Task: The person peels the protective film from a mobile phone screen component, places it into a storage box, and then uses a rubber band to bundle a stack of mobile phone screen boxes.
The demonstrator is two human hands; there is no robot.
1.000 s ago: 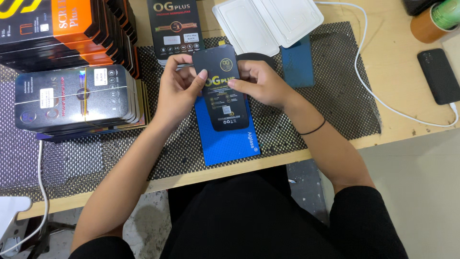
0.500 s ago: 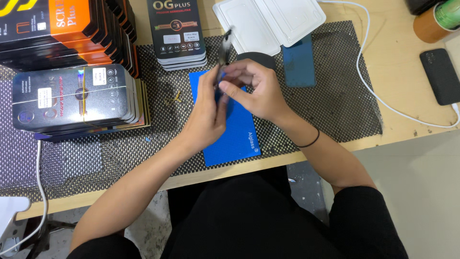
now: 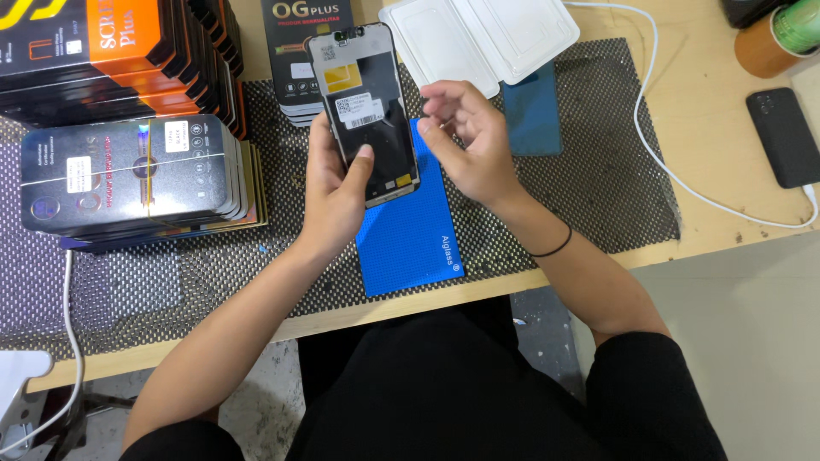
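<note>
Black phone screen (image 3: 369,115) with white labels in left hand (image 3: 337,192).

A mesh mat (image 3: 598,196) covers the worktop (image 3: 717,162). On it, in the middle, lies a pad (image 3: 406,239), with a phone screen (image 3: 366,111) held above it. Stacked boxes (image 3: 128,171) stand to the left, an open case (image 3: 487,38) behind, and a phone (image 3: 784,137) lies far right off the mat.
</note>
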